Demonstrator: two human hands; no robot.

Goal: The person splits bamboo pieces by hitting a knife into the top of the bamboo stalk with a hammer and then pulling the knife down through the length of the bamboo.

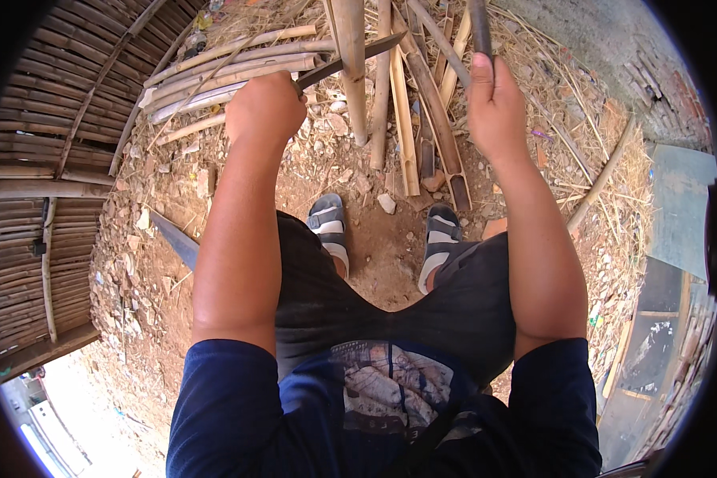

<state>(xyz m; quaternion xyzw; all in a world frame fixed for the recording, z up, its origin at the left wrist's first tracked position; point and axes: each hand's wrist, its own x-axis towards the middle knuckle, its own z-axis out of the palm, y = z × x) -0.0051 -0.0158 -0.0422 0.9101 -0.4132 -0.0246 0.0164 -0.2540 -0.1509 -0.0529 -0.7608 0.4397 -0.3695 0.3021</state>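
Note:
My left hand [264, 110] is wrapped round the handle of a machete, its handle hidden in my fist. The dark blade [382, 45] points right and slightly away from me. It crosses an upright bamboo pole [354, 88], which hides the blade's middle; whether it is sunk into the bamboo I cannot tell. A narrow split strip [332, 24] leans off the pole's left side near the top edge. To the right, my right hand [495, 107] is closed on a dark rod [479, 30], thumb along it; its far end is out of view.
Bamboo poles [235, 70] lie stacked at far left, and split bamboo lengths [405, 127] lie beyond my feet. A flat metal blade [175, 239] rests on the stony ground by my left arm. A bamboo-slat wall [44, 103] stands left, a concrete wall [605, 48] right.

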